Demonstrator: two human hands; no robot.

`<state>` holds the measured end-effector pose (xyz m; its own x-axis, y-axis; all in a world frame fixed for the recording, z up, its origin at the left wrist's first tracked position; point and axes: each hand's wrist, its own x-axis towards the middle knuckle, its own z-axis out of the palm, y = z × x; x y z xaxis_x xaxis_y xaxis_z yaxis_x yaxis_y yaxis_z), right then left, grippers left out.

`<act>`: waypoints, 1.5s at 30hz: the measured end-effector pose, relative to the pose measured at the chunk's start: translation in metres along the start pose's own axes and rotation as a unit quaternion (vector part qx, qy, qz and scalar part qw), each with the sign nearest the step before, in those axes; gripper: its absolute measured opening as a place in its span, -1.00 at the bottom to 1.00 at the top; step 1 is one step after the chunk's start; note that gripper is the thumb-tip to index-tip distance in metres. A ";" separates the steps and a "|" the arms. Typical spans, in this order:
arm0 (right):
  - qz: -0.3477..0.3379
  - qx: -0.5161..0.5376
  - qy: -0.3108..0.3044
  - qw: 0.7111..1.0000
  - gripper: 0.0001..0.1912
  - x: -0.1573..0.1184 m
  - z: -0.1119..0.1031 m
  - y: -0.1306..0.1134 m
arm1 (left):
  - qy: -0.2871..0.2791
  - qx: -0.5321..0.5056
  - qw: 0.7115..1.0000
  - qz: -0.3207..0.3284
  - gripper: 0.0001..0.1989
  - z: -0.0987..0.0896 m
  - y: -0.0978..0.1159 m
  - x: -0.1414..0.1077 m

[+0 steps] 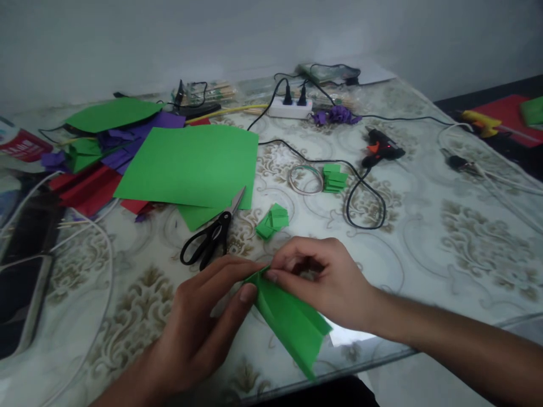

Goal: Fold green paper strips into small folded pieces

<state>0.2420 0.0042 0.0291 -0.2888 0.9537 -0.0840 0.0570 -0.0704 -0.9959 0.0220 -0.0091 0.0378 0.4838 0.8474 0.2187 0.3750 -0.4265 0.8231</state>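
Note:
A creased strip of green paper (291, 319) is pinched at its far end between both hands, near the table's front edge. My left hand (207, 316) grips the left corner between thumb and fingers. Beside it, my right hand (322, 277) pinches the same end with thumb and forefinger. The strip's free end slants down to the right, toward the edge. Just beyond the hands lie black-handled scissors (214, 232), blades pointing away and touching a large green sheet (190, 164). Small folded green pieces (274, 220) rest behind the fingers.
A hot glue gun (382, 147) and its looped black cord (367, 226) lie at the right. Farther back are a white power strip (291, 107) and crumpled purple paper (339, 115). Red paper (91, 189) and a phone (25, 299) with a white cable are at the left.

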 end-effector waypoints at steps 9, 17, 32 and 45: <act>0.087 0.076 -0.055 0.992 -0.77 0.000 -0.002 -0.001 | -0.037 -0.043 0.997 -0.048 -0.72 -0.004 0.003 0.005; -0.044 -0.018 -0.017 0.999 -0.89 -0.001 -0.002 0.003 | -0.041 -0.019 0.997 -0.066 -0.75 -0.003 0.000 0.003; 0.045 0.009 -0.071 0.996 -0.86 -0.001 -0.001 0.002 | -0.079 -0.015 0.994 -0.070 -0.66 -0.005 -0.003 0.002; 0.098 0.049 -0.127 0.986 -0.73 0.001 -0.003 0.001 | -0.112 -0.018 0.991 -0.065 -0.62 -0.008 0.000 0.004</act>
<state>0.2452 0.0056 0.0280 -0.5119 0.8158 -0.2691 0.0474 -0.2860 -0.9571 0.0180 -0.0031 0.0425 0.5976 0.8017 -0.0091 0.4198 -0.3032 0.8555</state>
